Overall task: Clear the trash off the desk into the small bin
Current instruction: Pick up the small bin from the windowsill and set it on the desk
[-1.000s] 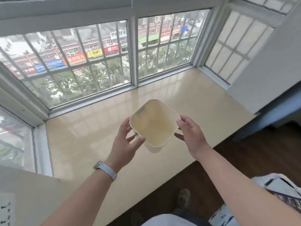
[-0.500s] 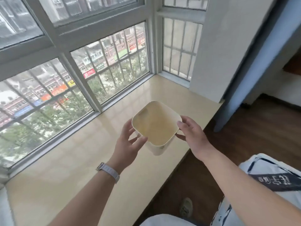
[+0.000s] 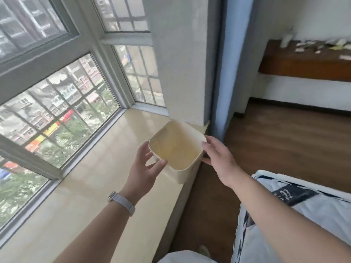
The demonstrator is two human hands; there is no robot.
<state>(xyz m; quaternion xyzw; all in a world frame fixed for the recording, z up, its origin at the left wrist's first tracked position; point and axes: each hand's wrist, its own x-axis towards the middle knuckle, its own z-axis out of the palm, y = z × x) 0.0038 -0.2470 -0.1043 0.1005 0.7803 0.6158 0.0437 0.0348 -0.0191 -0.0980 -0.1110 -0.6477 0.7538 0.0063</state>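
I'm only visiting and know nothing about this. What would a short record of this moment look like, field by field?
Held item: small cream bin, opening facing up
Bin contents: looks empty
Left hand: grips the bin's left corner, thumb at the rim
Right hand: grips the bin's right side
Bin position: in the air, over the edge of the windowsill
Wooden desk: across the room, upper right
Trash: pale paper scraps on the desk, blurred
Left wrist: watch band
Lower right: white and navy bedding
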